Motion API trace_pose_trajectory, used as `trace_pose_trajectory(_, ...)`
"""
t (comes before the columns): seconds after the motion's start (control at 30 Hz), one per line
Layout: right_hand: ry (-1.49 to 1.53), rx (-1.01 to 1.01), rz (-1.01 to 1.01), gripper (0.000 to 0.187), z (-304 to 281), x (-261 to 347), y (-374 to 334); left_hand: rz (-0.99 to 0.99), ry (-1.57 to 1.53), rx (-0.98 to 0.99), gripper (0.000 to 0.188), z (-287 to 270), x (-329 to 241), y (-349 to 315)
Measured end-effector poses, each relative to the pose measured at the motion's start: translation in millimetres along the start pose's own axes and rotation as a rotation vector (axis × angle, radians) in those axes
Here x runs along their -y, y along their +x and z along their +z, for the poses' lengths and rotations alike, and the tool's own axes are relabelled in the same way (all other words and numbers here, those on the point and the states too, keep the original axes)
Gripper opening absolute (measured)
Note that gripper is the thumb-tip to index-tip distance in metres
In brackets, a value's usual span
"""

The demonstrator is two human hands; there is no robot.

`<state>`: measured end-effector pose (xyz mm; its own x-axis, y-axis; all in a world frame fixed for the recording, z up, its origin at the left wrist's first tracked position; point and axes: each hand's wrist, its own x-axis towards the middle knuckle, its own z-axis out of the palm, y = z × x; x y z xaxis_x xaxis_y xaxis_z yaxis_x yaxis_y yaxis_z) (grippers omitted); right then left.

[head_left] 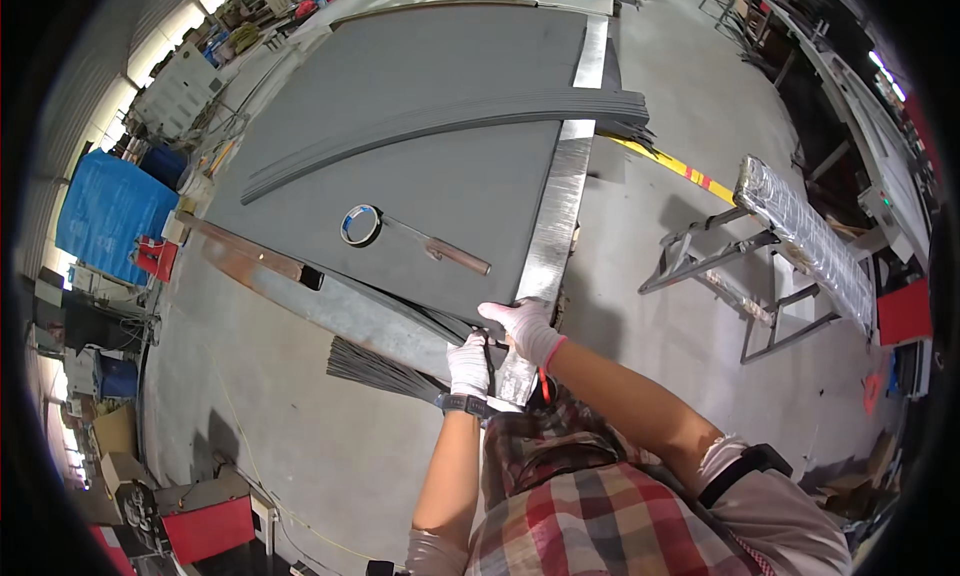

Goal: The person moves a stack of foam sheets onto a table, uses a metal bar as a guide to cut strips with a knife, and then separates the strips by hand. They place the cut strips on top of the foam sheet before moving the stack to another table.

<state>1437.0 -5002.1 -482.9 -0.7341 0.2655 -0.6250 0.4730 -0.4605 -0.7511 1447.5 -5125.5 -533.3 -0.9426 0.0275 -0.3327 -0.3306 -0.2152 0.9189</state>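
A large dark grey sheet (480, 191) covers the table in front of me. At its near corner, my left hand (468, 366), in a white glove, is closed around a thin dark grey strip (415, 318) that runs along the sheet's near left edge. My right hand (525, 331), also gloved, rests at the same corner beside the silver band (553, 226). One digit stretches over the sheet while the other fingers curl at its edge; what they grip is hidden. Farther up lie a roll of tape (360, 225) and a knife-like tool with a brown handle (458, 256).
A bundle of long grey strips (440, 121) lies across the sheet, overhanging its right side. More strips (385, 366) stick out below the metal table edge (265, 271). To the right stands a trestle (800, 231) with a wrapped top; a yellow bar (680, 168) reaches toward it.
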Motion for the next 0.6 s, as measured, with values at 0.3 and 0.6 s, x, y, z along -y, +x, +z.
trace_pose_trajectory(0.3, -0.264, 0.1, 0.017, 0.055, -21.4, 11.8, 8.8, -0.284, -0.335, 0.096, 0.015, 34.7, 6.7, -95.7)
trace_pose_trajectory(0.6, -0.944, 0.818, -0.103, 0.045, -164.6, 59.3, -130.2, -0.568, -0.317, 0.837, 0.065, 81.8, 0.8, -188.0)
